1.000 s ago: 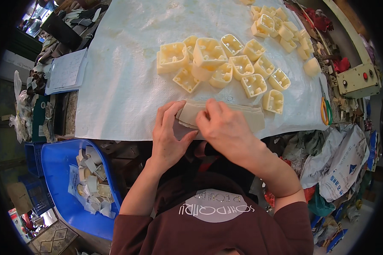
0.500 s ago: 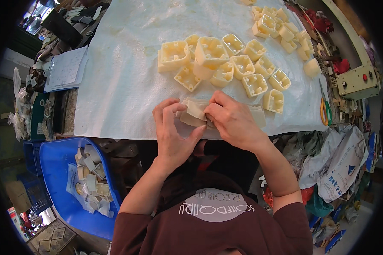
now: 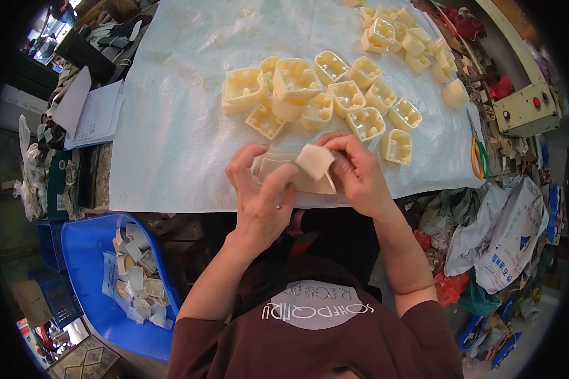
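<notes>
Between thumb and fingers, my right hand (image 3: 359, 175) pinches a small beige bent piece (image 3: 315, 162) that looks like thin leather or card. My left hand (image 3: 259, 199) is beside it, thumb and fingers apart and curved. Its index fingertip is close to the piece's left edge; whether it touches, I cannot tell. Under and behind both hands, more flat beige pieces (image 3: 272, 165) lie along the near edge of the table, partly covered by my fingers. Just beyond them is a group of cream hollow plastic boxes (image 3: 346, 98), open side up, some stacked.
A white sheet (image 3: 177, 126) covers the table. More cream boxes (image 3: 414, 44) are heaped at the far right. Scissors (image 3: 479, 158) with orange and green handles lie at the right edge. A blue bin (image 3: 85, 278) with scraps stands at lower left, a notebook (image 3: 98, 117) above it.
My right hand has raised and turned the beige piece, which now stands up bent. My left fingers have drawn in closer to it. The view has shifted slightly.
</notes>
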{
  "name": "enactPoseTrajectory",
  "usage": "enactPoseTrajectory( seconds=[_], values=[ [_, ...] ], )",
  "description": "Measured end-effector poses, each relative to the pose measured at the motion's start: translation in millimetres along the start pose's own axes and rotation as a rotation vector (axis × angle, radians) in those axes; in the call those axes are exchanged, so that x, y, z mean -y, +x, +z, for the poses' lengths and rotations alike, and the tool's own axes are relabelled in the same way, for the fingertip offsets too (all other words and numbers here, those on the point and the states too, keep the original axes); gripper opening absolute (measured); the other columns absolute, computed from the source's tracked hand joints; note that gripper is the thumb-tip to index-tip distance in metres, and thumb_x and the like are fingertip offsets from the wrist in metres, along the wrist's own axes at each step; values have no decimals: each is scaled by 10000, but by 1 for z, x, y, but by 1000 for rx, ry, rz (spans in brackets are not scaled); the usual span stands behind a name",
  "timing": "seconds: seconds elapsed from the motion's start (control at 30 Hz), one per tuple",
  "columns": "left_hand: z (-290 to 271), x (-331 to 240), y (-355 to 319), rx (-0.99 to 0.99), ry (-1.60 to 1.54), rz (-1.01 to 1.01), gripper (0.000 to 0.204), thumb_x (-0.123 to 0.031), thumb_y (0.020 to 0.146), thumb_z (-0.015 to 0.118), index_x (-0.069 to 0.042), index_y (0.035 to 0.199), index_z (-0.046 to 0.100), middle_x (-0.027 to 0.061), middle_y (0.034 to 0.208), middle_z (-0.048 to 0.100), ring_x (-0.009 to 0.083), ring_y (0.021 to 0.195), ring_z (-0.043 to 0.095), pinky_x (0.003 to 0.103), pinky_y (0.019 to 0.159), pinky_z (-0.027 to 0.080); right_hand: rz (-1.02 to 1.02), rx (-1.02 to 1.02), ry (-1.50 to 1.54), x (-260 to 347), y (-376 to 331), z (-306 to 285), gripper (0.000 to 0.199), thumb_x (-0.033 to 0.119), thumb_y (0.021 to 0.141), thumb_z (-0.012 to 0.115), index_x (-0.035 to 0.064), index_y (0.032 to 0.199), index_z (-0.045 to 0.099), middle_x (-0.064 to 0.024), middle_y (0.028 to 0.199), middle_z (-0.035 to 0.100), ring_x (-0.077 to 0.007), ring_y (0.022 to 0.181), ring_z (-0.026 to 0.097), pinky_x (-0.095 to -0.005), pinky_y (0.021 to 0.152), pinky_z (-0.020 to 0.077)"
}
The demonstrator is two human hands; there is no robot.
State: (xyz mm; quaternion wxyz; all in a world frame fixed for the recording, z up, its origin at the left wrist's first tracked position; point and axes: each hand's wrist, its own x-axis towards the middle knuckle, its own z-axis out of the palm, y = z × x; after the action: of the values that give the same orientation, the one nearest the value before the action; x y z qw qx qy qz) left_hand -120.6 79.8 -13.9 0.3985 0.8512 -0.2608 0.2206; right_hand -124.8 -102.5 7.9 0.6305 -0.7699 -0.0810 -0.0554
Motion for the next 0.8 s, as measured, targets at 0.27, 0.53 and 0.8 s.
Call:
enactPoseTrajectory(
  seconds=[0.27, 0.53, 0.8],
  values=[
    [-2, -6, 13, 211, 108, -2, 327, 33, 575, 627, -134, 856, 622, 102, 1114, 473, 322, 1094, 431, 415, 875, 350, 163, -412, 1379, 5, -23, -104, 271, 181, 905, 491, -49, 1046, 520, -97, 886, 516, -156, 710, 466, -301, 682, 401],
    [-6, -7, 17, 272, 114, -12, 326, 8, 586, 626, -133, 879, 629, 127, 1123, 481, 331, 1095, 436, 429, 914, 318, 45, -381, 1396, 23, -57, -144, 373, 260, 903, 547, -38, 1126, 521, -119, 948, 490, -131, 647, 376, -265, 622, 331],
    [-17, -44, 32, 323, -230, 9, 360, 0, 664, 607, -63, 1018, 618, 162, 1122, 506, 347, 1050, 483, 423, 894, 380, 0, -230, 1172, 21, -60, -57, 234, 189, 926, 490, 18, 1083, 517, -86, 761, 545, -216, 703, 556, -336, 663, 481]
  ],
)
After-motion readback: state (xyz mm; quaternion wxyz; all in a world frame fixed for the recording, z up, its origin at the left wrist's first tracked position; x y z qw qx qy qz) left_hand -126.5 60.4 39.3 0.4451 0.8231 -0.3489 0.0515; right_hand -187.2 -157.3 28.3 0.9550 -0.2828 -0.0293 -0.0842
